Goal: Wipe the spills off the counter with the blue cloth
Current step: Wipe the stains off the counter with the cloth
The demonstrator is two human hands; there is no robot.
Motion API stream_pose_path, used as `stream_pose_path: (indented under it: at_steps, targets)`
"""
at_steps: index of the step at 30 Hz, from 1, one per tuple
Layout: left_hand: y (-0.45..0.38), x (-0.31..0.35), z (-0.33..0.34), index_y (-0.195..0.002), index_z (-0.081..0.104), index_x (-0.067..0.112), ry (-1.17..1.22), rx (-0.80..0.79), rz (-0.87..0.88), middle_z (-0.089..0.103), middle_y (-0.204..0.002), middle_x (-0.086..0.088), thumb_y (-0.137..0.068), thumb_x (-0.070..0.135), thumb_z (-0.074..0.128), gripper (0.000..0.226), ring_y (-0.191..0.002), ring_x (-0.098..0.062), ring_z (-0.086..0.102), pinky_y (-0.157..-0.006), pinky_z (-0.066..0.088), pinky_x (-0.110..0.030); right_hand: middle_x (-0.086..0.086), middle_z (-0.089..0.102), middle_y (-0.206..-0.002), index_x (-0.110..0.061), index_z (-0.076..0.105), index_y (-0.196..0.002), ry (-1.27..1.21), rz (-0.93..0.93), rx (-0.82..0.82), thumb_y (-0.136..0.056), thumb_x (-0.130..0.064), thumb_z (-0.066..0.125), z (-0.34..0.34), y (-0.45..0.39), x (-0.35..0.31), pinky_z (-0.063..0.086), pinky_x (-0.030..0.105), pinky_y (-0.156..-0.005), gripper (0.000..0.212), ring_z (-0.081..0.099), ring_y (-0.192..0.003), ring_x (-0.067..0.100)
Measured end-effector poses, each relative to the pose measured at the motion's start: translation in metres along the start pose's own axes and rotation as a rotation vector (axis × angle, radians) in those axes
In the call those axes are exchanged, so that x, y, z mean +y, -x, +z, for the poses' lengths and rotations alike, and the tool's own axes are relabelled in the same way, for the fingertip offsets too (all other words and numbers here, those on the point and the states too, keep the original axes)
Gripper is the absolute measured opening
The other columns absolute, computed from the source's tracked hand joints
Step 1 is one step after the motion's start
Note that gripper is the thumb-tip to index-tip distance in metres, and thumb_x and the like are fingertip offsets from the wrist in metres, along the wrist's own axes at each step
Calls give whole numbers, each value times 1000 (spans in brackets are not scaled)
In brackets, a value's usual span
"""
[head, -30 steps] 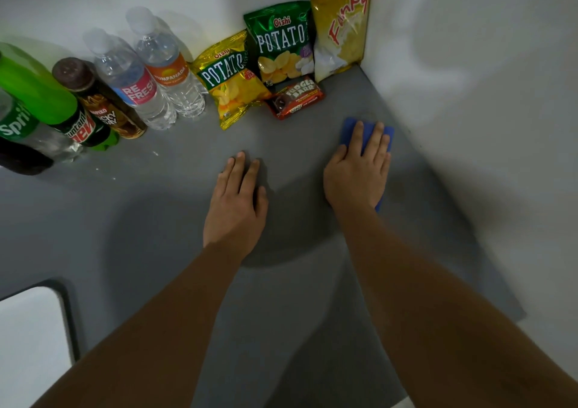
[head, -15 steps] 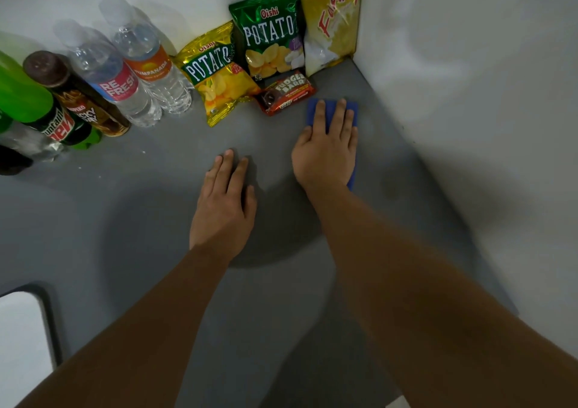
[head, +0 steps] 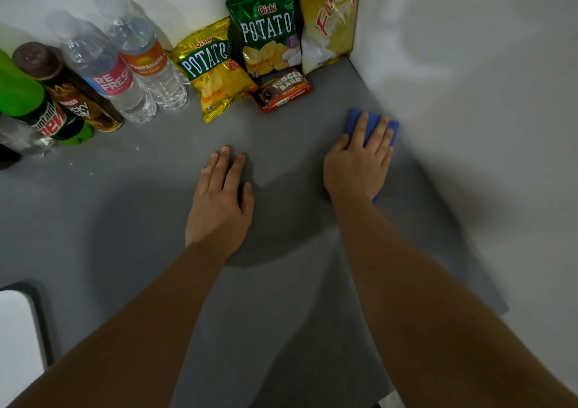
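Observation:
A folded blue cloth (head: 370, 127) lies flat on the grey counter (head: 140, 207), close to the white wall on the right. My right hand (head: 358, 160) presses down on it with straight fingers and covers most of it. My left hand (head: 222, 201) rests flat on the bare counter, a hand's width to the left of the right one. A few small pale specks (head: 137, 148) dot the counter near the bottles.
Along the back wall stand water bottles (head: 125, 63), soda bottles (head: 40, 104), chip bags (head: 266, 32) and a chocolate bar (head: 284, 92). The white wall (head: 469, 95) borders the counter on the right. A white sink edge (head: 18, 329) sits at the lower left.
My right hand slid the cloth left toward the snack bar, then back right to the wall. My left hand stayed flat on the counter.

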State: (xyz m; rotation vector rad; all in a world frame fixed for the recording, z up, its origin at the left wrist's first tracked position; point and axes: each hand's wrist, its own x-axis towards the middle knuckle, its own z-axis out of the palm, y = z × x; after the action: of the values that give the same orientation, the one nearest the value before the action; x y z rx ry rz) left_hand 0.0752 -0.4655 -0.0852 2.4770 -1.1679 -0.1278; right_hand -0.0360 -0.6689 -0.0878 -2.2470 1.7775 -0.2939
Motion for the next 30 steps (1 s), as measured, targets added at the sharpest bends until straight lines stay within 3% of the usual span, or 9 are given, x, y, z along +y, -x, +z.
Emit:
stream_pose_path:
  at_steps: [7, 13, 19, 30]
  targets:
    - [0, 1, 2, -154, 38, 12, -1, 6, 0, 26, -165, -10, -106, 26, 44, 51, -155, -25, 17, -126, 19, -44, 11, -6, -170, -23, 7, -162, 27, -91, -36, -105, -40, 22, 12, 64, -19, 0, 43, -126, 61, -7, -156, 28]
    - [0, 0, 1, -154, 38, 11, -9, 12, 6, 27, -165, -9, -105, 26, 45, 51, -155, -25, 18, -127, 15, -38, 10, -3, -170, -24, 7, -162, 50, -227, -92, -106, -40, 23, 12, 12, -38, 1, 42, -126, 61, -4, -156, 27]
    - [0, 1, -1, -154, 39, 11, -7, 14, 13, 28, -165, -10, -105, 25, 46, 50, -155, -25, 19, -127, 16, -38, 9, 1, -170, -24, 12, -162, 53, -195, -69, -106, -40, 23, 5, -25, -19, 3, 40, -126, 60, -1, -156, 27]
    - [1, 0, 0, -154, 38, 15, 25, 12, -7, 26, -166, -6, -106, 28, 44, 51, -155, -24, 18, -126, 17, -41, 11, 17, -168, -24, 26, -160, 43, -112, 61, -104, -38, 33, -8, 15, 43, 11, 41, -125, 58, 14, -155, 29]
